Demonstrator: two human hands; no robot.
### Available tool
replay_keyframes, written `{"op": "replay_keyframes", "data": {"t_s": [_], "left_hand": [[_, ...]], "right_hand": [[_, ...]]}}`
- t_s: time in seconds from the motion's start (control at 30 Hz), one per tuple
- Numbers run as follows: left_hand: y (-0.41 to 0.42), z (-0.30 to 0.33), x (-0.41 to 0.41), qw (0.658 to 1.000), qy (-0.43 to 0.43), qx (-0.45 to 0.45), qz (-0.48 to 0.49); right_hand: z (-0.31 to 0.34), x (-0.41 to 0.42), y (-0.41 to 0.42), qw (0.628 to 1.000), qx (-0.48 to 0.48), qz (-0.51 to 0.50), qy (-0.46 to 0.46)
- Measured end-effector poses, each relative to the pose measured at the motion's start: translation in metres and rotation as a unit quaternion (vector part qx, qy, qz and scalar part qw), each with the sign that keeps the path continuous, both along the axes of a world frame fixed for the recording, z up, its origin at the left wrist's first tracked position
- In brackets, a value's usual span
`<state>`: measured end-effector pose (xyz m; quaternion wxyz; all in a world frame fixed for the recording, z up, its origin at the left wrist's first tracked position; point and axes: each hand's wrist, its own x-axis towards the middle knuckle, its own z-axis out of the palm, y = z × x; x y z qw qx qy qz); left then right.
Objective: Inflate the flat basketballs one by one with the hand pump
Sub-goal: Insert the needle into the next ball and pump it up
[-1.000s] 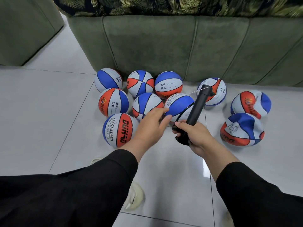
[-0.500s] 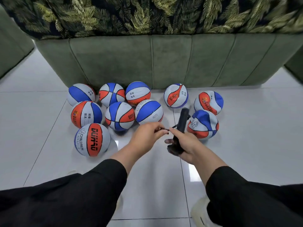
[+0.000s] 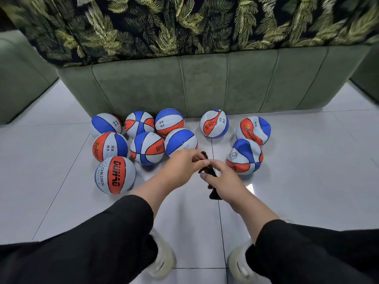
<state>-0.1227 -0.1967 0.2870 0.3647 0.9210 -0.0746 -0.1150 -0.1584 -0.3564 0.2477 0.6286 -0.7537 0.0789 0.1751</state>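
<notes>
Several small blue, orange and white basketballs lie on the tiled floor in front of a green sofa. Seven round ones cluster at the left, the nearest marked "CHILDREN" [image 3: 114, 174]. Three dented, slack ones sit at the right: one by the sofa [image 3: 214, 123], one further right [image 3: 253, 130], one nearest me [image 3: 244, 156]. My right hand [image 3: 224, 181] grips the black hand pump [image 3: 213, 182], which is mostly hidden under it. My left hand [image 3: 182, 165] pinches something thin at the pump's top end; what it pinches is too small to make out.
The green sofa [image 3: 205, 87] with a leaf-print cover [image 3: 184, 25] blocks the far side. A second green seat [image 3: 18, 78] stands at the left. My two light shoes [image 3: 164, 261] are on the tiles below my arms.
The view has pulled back and up, so the balls look smaller. The pump has tipped down from upright and is now largely covered by my right hand. My left hand has closed in on its top.
</notes>
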Motion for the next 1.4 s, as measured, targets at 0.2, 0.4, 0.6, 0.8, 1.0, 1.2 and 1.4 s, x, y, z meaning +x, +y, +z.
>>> {"op": "replay_keyframes", "data": {"t_s": [0.2,0.4,0.6,0.8,1.0,1.2,1.4], "left_hand": [[-0.026,-0.011,0.009,1.0,0.016,-0.02,0.005],[-0.047,-0.026,0.031,0.989,0.061,-0.129,0.045],[-0.066,-0.063,0.081,0.993,0.005,-0.067,0.101],[-0.078,-0.082,0.125,0.987,-0.077,-0.007,0.143],[-0.078,-0.081,0.157,0.981,-0.1,0.001,0.169],[-0.099,-0.08,0.174,0.989,-0.086,0.036,0.118],[-0.118,-0.1,0.193,0.996,-0.011,0.053,0.074]], "right_hand": [[-0.01,0.0,-0.015,1.0,0.018,-0.005,-0.02],[-0.026,0.015,-0.032,0.999,0.017,-0.047,-0.002],[-0.052,0.042,-0.069,0.99,-0.011,-0.131,0.052],[-0.045,0.102,-0.098,0.987,-0.008,-0.15,0.061],[-0.003,0.17,-0.127,0.987,-0.033,-0.155,-0.017],[0.025,0.213,-0.159,0.979,-0.116,-0.15,-0.073],[0.001,0.222,-0.191,0.977,-0.151,-0.145,-0.052]]}}
